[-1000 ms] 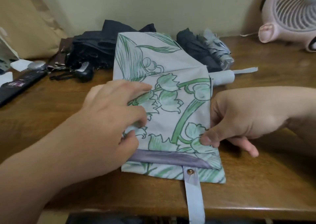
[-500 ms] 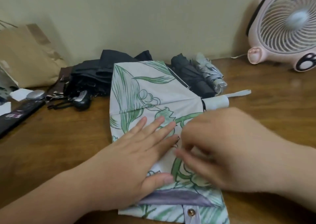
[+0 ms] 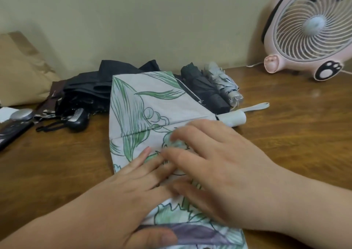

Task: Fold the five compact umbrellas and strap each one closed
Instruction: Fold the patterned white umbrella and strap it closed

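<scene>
Canopy fabric of the floral umbrella (image 3: pixel 152 106) lies at lower centre under the left hand (image 3: pixel 133 188) and right hand (image 3: pixel 219 172). Both press flat, fingers straight, gripping nothing, apparently to smooth pleats for rolling.

Open tabletop (image 3: pixel 285 149) at right; dark umbrellas (image 3: pixel 85 90) crowd the back

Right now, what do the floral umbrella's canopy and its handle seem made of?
Floral umbrella canopy: thin matte woven fabric, likely synthetic; it folds in crisp creases and lies flat. Handle: probably smooth pale plastic; even surface, rounded cylinder shape.
</scene>
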A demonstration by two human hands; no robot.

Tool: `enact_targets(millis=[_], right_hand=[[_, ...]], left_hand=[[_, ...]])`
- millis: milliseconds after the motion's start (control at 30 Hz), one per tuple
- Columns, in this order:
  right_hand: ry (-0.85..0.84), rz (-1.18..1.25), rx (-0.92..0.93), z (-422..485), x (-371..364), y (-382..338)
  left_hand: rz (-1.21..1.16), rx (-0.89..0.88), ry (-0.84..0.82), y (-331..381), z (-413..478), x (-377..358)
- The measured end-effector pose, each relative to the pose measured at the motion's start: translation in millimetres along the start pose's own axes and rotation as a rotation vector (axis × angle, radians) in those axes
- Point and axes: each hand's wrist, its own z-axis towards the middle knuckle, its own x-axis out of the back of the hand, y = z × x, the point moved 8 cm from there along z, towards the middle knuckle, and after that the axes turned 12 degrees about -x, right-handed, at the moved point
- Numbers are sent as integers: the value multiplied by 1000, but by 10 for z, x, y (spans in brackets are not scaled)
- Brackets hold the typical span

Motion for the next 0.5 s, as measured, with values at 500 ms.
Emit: enact_targets(millis=[500], right_hand=[[-98,-204,-345,-133,-506,260]], left_hand=[[-272,56,122,-17,-144,-11]])
